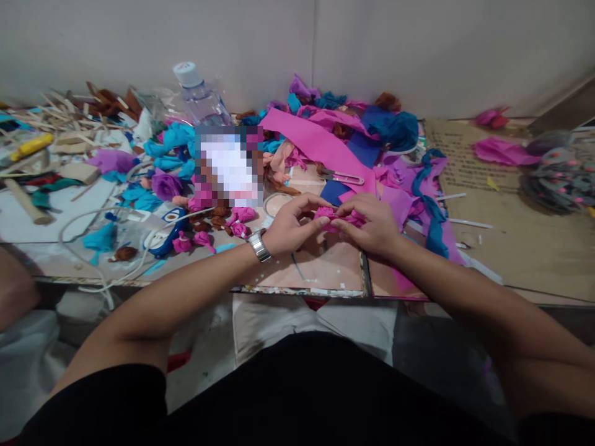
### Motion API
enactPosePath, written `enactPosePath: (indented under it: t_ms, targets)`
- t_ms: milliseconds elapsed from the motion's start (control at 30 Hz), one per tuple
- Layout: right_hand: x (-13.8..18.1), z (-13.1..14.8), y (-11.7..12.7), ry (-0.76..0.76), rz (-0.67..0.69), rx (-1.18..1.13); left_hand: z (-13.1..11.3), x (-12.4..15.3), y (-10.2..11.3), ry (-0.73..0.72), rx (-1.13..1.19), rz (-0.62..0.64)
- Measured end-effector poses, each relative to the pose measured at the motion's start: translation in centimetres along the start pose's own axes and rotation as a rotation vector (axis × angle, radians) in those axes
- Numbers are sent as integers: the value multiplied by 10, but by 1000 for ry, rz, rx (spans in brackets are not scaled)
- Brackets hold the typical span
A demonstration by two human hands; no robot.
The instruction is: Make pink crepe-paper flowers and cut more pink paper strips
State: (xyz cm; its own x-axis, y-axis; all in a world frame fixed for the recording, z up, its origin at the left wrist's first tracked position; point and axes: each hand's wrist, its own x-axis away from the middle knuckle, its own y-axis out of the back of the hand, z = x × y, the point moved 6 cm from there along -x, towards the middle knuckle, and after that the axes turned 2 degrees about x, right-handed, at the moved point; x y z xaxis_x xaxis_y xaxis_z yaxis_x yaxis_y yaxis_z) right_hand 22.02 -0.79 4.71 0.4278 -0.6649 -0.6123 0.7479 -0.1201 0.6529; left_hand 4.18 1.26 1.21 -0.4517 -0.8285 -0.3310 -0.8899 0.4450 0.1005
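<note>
Partly, the fingers are covering a crumpled pink piece, so its underside and far edge are staying hidden. A blurred patch is masking something beyond and left of the hands, and a dark, spiky bundle far to their right is looking too smeared to identify. The left hand, wearing a silver watch at the wrist, and the right hand are both pinching the piece between them, fingertips nearly meeting. It is showing bright pink, bunched and wrinkled, and is stretching towards the right hand. Just beyond the hands, a slim silvery tool is lying on a pink sheet, with coloured scraps crowding around. Small pink bundles are sitting left of the left hand; farther left, a white cord is looping.
</note>
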Motion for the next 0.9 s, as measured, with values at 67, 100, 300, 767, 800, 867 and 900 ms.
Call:
enactPosePath:
  t_ms: [67,100,300,767,800,867,900]
  targets:
    - [0,1,0,11,8,3,-1,-1,1,-3,23,-9]
    - [0,1,0,12,11,5,-1,-1,1,-9,23,-9]
    - [0,2,1,-1,16,13,-1,0,0,-66,-38,49]
    - [2,-5,-4,-39,17,4,-12,4,-4,-172,-146,140]
    - [2,-5,-4,-37,16,3,-11,4,-4,-161,-118,141]
    - [2,-4,-4,-38,11,-3,-8,4,-6,-132,-75,155]
    - [2,-5,-4,-43,9,-5,-7,5,-6,-122,-72,169]
